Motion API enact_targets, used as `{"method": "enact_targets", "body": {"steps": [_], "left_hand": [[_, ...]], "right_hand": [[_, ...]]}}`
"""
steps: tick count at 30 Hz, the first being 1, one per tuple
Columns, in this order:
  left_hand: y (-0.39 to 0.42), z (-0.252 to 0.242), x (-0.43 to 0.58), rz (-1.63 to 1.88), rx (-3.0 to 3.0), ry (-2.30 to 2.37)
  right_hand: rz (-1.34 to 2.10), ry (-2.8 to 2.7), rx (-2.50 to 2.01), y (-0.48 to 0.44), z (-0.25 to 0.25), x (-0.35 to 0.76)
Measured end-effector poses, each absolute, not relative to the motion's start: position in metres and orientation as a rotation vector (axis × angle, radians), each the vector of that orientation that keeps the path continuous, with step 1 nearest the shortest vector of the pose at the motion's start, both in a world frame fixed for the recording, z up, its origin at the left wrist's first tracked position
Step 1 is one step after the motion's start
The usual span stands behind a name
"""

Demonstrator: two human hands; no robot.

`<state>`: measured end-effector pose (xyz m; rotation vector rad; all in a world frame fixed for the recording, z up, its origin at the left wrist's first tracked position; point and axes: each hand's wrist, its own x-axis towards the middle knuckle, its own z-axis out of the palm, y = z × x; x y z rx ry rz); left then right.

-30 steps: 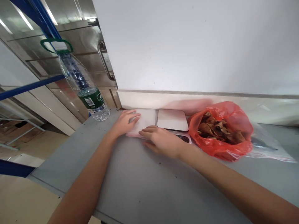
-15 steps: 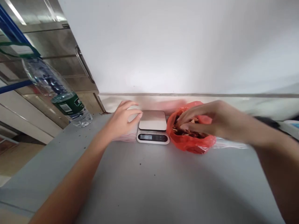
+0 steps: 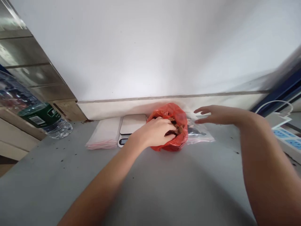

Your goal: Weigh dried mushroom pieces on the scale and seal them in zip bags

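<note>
My left hand (image 3: 158, 131) reaches over a red plastic bag (image 3: 180, 141), its thumb and fingers apart at the dried brown pieces (image 3: 180, 128) inside. Some fingertips are hidden among the contents. My right hand (image 3: 209, 114) is open with nothing in it, just above a clear zip bag (image 3: 202, 136) lying to the right of the red one. That clear bag has something dark and something pale in it. Left of the red bag sits a white kitchen scale (image 3: 133, 123), its display partly covered by my left wrist.
A stack of clear zip bags (image 3: 103, 133) lies left of the scale. At the far left stands a water bottle (image 3: 45, 117) with a green label. A white and blue object (image 3: 285, 136) is at the right edge. A white wall (image 3: 145, 50) rises behind the grey table (image 3: 178, 188).
My right hand has left the red bag and moved right, above the clear bag. My left hand has gone from beside the scale to the red bag. The view has turned right.
</note>
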<state>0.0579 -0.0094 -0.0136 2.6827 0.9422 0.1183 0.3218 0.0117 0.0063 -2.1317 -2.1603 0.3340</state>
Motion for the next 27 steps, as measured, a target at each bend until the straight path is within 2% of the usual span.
{"method": "enact_targets", "body": {"steps": [4, 11, 20, 24, 27], "left_hand": [[-0.008, -0.02, 0.063, 0.116, 2.754, 1.053], [-0.004, -0.02, 0.054, 0.234, 2.757, 1.37], [-0.003, -0.007, 0.037, 0.428, 2.652, 1.247], [0.001, -0.003, 0.03, 0.69, 2.609, 1.133], [0.004, 0.0, 0.023, 0.841, 2.489, 1.088]], "right_hand": [[0.622, -2.044, -2.303, 0.026, -0.016, 0.326], [0.843, -1.907, -2.35, 0.023, -0.019, 0.307], [0.565, -1.909, -2.399, 0.011, 0.015, 0.306], [0.578, -1.842, -2.328, -0.004, 0.044, 0.3], [0.384, -1.733, -2.287, -0.016, 0.059, 0.296]]}}
